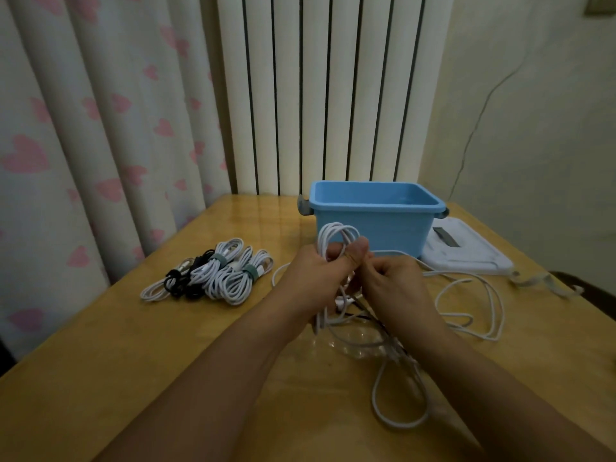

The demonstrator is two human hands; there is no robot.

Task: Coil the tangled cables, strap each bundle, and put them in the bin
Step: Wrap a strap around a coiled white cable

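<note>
Both forearms reach in from the bottom edge and meet over the middle of the desk [133,345]. Loose cable [400,405] lies nearest, a white loop on the wood under the right forearm, with more white and dark strands tangled beneath the wrists and further white loops spread out toward 3 o'clock. Left hand [316,271] has its grip closed round a coil [336,238] of white cable: the loops stand up out of the fist at 12 o'clock, with the thumb pressed across them, and the rest of the strands hang down below the palm toward the desk. Right hand [390,278] sits touching the left at its 3 o'clock side, fingers curled in a pinch on a white strand that runs out from the coil toward the right. Just behind the coil, at 12 o'clock, stands the blue bin [376,221]; no cable shows inside it. At 9 o'clock from the hands, well apart from them, lie the bundles [216,271], white and black ones, at least two wrapped with green straps. A white device [466,251] lies flat just beside the bin at its 3 o'clock side.
</note>
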